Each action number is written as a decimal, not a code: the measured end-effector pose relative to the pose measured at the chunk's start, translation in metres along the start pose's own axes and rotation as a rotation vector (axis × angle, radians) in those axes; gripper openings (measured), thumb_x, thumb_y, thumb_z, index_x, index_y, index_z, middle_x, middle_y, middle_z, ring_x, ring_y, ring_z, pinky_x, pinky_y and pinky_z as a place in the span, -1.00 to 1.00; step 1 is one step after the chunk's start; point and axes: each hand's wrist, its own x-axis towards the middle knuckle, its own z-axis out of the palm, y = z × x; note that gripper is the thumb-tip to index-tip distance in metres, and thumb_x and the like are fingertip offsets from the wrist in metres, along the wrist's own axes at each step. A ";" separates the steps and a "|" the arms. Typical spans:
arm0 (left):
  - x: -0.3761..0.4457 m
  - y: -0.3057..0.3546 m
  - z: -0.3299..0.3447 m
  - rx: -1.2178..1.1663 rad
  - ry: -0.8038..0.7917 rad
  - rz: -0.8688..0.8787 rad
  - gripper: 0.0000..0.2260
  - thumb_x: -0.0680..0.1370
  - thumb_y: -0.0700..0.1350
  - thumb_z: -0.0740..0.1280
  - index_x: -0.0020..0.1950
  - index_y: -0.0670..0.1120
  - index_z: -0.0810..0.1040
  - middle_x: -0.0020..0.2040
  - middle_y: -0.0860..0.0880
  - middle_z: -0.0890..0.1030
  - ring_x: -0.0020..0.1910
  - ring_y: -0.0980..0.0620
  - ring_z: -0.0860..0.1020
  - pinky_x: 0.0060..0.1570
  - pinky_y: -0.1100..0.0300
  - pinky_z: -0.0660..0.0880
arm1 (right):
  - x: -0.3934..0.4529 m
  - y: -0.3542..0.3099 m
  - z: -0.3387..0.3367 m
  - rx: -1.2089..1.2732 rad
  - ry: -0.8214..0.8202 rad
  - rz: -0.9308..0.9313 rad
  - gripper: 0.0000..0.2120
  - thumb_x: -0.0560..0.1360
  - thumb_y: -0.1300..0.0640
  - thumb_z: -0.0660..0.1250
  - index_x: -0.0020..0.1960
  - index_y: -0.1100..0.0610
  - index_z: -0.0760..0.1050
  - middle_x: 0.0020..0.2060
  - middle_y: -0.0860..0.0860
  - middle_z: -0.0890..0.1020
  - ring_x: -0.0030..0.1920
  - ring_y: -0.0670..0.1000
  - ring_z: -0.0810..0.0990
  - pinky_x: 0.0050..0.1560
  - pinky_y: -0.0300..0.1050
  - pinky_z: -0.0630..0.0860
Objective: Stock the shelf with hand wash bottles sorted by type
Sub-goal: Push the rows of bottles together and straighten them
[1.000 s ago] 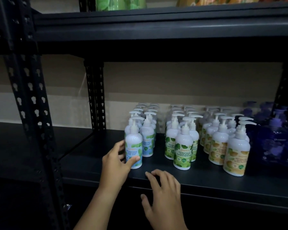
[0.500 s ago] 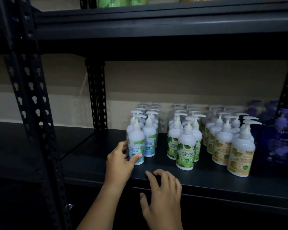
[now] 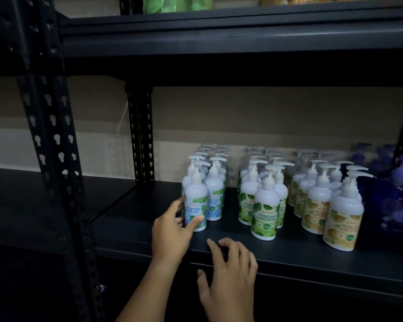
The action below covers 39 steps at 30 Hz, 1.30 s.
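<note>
A dim storeroom holds a black metal rack point(image 3: 56, 145) with punched uprights, set against a beige wall. Its middle shelf point(image 3: 289, 256) carries pump bottles of hand wash standing upright in rows that run from front to back. At the left stand the cool mint bottles, in 2 rows with blue and green labels. To their right, after a gap, come the green-labelled maximum protection bottles point(image 3: 264, 210), then the orange-labelled bottles point(image 3: 342, 219), and at the far right dark blue bottles point(image 3: 398, 201) in shadow.

The left hand point(image 3: 172, 228) holds the front cool mint bottle point(image 3: 196, 205) low on its body: the thumb lies across the front of the label and the fingers curl round its left side. The bottle stands on the shelf at the head of the left mint row, touching the mint bottle beside it point(image 3: 215, 196).

The right hand point(image 3: 228, 275) is in front of the shelf's front edge, fingers loosely spread and slightly bent, holding nothing. Its fingertips reach the edge; I cannot tell whether they touch it.

Green and orange packages sit on the shelf above point(image 3: 219, 26), cut off by the top of the view.
</note>
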 end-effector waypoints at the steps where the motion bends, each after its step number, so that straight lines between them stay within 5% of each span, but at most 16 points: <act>1: 0.000 0.000 0.000 0.005 0.004 -0.006 -0.40 0.38 -0.07 0.66 0.40 0.06 0.59 0.11 0.21 0.68 -0.03 0.34 0.68 0.06 0.29 0.64 | 0.000 0.000 0.000 -0.001 0.000 -0.001 -0.34 0.07 -0.13 0.55 0.16 -0.01 0.66 0.07 0.00 0.57 0.18 0.11 0.42 0.29 0.09 0.25; 9: 0.002 -0.005 0.005 0.024 0.008 -0.036 -0.38 0.38 -0.02 0.67 0.40 0.12 0.57 0.17 0.20 0.68 0.08 0.22 0.68 0.16 0.06 0.65 | -0.001 0.001 -0.003 0.001 -0.034 -0.002 -0.31 0.04 -0.13 0.58 0.16 -0.01 0.67 0.06 0.01 0.57 0.18 0.11 0.42 0.29 0.09 0.25; 16: 0.006 -0.003 0.005 0.042 -0.011 -0.082 -0.41 0.34 -0.02 0.69 0.34 0.18 0.61 -0.02 0.38 0.61 0.01 0.26 0.70 0.12 0.06 0.67 | -0.001 0.000 -0.005 0.023 -0.078 0.014 -0.31 0.02 -0.15 0.57 0.15 -0.02 0.67 0.05 0.00 0.57 0.18 0.11 0.42 0.28 0.08 0.26; 21: 0.006 -0.005 0.005 0.093 0.003 -0.062 -0.32 0.33 0.09 0.68 0.40 0.10 0.55 0.16 0.19 0.69 0.09 0.23 0.66 0.17 0.09 0.64 | 0.002 -0.001 -0.010 0.081 -0.161 0.041 -0.29 -0.01 -0.12 0.50 0.16 -0.06 0.65 0.04 -0.05 0.56 0.16 0.08 0.45 0.27 0.05 0.25; 27: 0.027 0.005 -0.006 -0.070 -0.045 -0.252 -0.12 0.42 0.43 0.41 0.60 0.02 0.27 0.39 0.02 0.55 0.38 0.02 0.52 0.35 0.10 0.41 | 0.044 -0.008 -0.035 0.519 -0.155 0.131 -0.31 0.51 0.00 0.32 0.58 -0.04 0.16 0.31 -0.16 0.25 0.35 -0.12 0.17 0.36 -0.26 0.19; 31: 0.045 0.001 -0.006 -0.261 -0.170 -0.272 -0.11 0.37 0.53 0.37 0.57 0.14 0.25 0.47 0.08 0.49 0.31 0.25 0.52 0.31 0.25 0.41 | 0.085 -0.005 -0.016 0.622 -0.248 0.233 0.05 0.42 -0.19 0.49 0.64 0.04 -0.10 0.39 -0.10 0.19 0.47 -0.07 0.12 0.42 -0.24 0.13; 34: 0.055 -0.002 0.002 -0.388 -0.250 -0.226 -0.04 0.29 0.39 0.56 0.58 0.18 0.22 0.37 0.20 0.53 0.05 0.52 0.55 0.03 0.45 0.50 | 0.108 0.000 0.013 0.744 -0.301 0.295 0.28 0.13 -0.35 0.62 0.62 -0.02 -0.02 0.42 -0.12 0.36 0.44 -0.06 0.37 0.42 -0.05 0.42; 36: 0.063 -0.007 0.006 -0.434 -0.282 -0.228 0.13 0.24 0.20 0.67 0.66 0.11 0.11 0.37 0.22 0.51 0.04 0.51 0.56 -0.03 0.41 0.57 | 0.119 0.001 0.028 0.820 -0.299 0.297 0.35 0.04 -0.29 0.68 0.60 -0.06 -0.02 0.43 -0.11 0.42 0.41 -0.06 0.46 0.35 -0.04 0.52; 39: 0.073 -0.014 0.006 -0.477 -0.375 -0.226 0.32 0.10 0.10 0.76 0.69 0.13 0.04 0.55 0.11 0.39 0.18 0.41 0.51 0.00 0.36 0.59 | 0.130 0.004 0.036 0.980 -0.276 0.300 0.55 -0.04 -0.12 0.76 0.61 -0.23 -0.26 0.59 -0.16 0.15 0.55 -0.12 0.24 0.46 0.01 0.42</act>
